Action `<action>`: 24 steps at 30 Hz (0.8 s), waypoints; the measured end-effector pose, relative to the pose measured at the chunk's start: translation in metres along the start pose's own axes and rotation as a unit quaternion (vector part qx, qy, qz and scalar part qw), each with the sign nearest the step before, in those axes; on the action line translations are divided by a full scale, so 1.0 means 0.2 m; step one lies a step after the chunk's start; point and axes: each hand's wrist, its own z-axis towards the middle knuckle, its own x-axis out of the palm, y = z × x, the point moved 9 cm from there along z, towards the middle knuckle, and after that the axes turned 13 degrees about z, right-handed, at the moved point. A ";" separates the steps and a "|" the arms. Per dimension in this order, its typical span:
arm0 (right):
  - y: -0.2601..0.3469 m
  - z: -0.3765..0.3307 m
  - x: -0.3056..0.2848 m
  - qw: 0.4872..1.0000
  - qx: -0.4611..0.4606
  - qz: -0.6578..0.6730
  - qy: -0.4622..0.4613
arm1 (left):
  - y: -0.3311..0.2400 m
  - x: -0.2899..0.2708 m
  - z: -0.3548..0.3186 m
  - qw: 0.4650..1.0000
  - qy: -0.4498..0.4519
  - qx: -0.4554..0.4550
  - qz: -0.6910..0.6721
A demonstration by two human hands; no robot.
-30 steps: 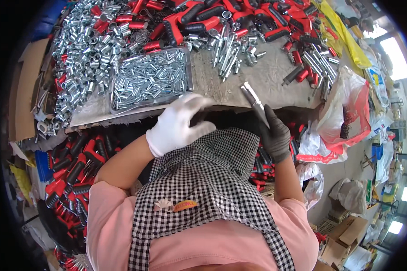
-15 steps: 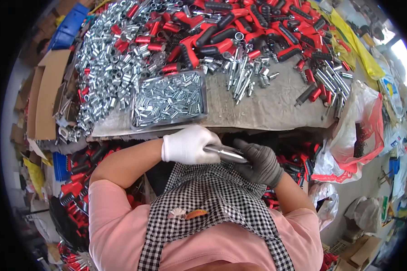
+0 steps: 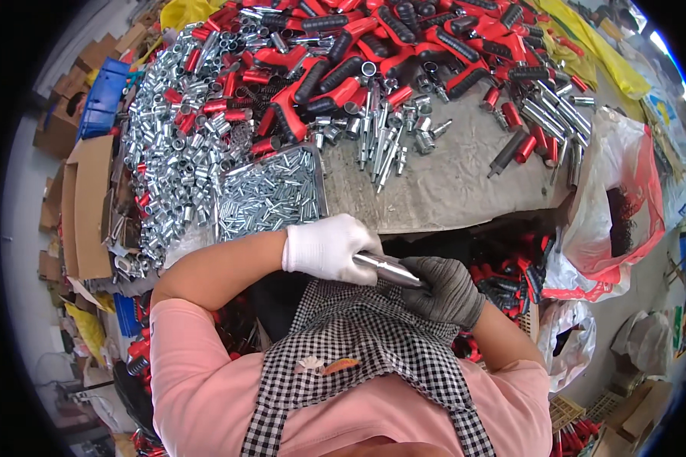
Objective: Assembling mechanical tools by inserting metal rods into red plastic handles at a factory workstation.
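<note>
So the person here has both hands on one piece, a shiny silver metal tube [image 3: 391,270] sitting just below the middle of the frame. The left hand [image 3: 334,250], in a white glove, is wrapped round its left end, and the right hand [image 3: 443,291], in a dark grey glove, is curled tight round the other. There's a bare stretch of metal between them, tilted down to the right, right above the checked apron [image 3: 358,327]

Up from the hands there's a clear tray [image 3: 321,179] full of little metal pins [image 3: 270,190], left of centre, with a big heap of silver collars [image 3: 177,156] beside it at upper left. Red-and-black handles [image 3: 395,24] are piled along the top, some slim rods [image 3: 385,152] lie on the grey cloth [image 3: 472,183] below them, and a red-and-white plastic bag [image 3: 587,228] hangs at the right
</note>
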 end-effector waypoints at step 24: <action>-0.16 -0.12 0.00 0.869 -0.003 0.459 -0.184 | 0.33 -0.83 0.22 0.916 -0.372 -0.119 -0.087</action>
